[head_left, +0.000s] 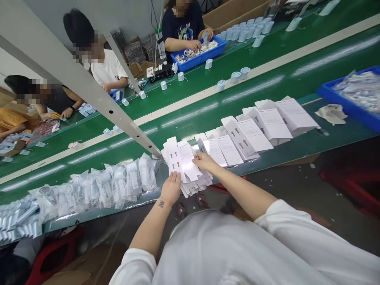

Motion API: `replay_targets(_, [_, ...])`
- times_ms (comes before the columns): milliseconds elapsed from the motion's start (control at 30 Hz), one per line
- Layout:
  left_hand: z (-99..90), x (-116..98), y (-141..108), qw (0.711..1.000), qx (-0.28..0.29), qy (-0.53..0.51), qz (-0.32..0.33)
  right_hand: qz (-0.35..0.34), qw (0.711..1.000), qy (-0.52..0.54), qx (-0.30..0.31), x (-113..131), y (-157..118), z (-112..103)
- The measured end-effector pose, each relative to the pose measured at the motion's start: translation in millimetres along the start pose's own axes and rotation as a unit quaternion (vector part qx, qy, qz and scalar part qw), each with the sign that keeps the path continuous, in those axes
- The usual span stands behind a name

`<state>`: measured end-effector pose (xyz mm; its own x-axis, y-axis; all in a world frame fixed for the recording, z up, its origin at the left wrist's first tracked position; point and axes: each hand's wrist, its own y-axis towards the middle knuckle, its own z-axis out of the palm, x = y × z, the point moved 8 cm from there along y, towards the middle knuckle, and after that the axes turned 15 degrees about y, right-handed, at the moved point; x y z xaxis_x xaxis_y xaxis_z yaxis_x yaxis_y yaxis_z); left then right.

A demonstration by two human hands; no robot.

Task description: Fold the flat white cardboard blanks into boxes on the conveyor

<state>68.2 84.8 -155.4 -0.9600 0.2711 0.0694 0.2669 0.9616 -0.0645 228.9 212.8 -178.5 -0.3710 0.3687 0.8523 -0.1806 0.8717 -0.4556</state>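
Nearest, two bare hands meet at one white printed carton (181, 156), which lies atop a stack of folded cartons (197, 185) at the near edge of the green bench (267, 158). The left hand (171, 188) lays its fingers, extended and close together, on the carton's lower left; whether its thumb grips beneath cannot be told. The right hand (204, 162) pinches the right side between thumb and fingers. Four small pictures, one red, mark the carton's left panel.

To the right stand at least five white boxes (277, 122) in a slanting row, then one crumpled sheet (331, 114) and one blue bin (328, 89) of bagged items. To the left lie at least seven wrapped pale-blue devices (132, 176).

Beyond, past one metal post (130, 124), three pale-blue cups (235, 77) form a group near a pale rail (267, 65). Farther off, five single cups (163, 85) are spaced in a line. Across the bench sit four people, one with both hands at a blue tray (198, 59).
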Motion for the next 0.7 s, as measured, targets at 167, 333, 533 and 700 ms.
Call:
replay_targets(167, [-41.4, 0.6, -1.1, 0.998, -0.067, 0.005, 0.006, -0.035, 0.998, 0.045, -0.028, 35.2, -20.4, -23.5])
replay_targets(333, [-120.2, 37.2, -25.3, 0.961, -0.170, -0.185, -0.116, -0.307, 0.944, 0.083, 0.088, 118.4, -89.4, -33.0])
replay_targets(533, [-162.9, 49.2, -57.5, 0.797, -0.090, -0.570, -0.175, -0.502, 0.827, -0.189, 0.167, 169.1, -168.9, 20.7])
replay_targets(700, [-150.3, 51.4, -77.0, 0.702, -0.078, -0.674, -0.217, -0.428, 0.860, -0.189, 0.204, 160.1, -168.2, 46.7])
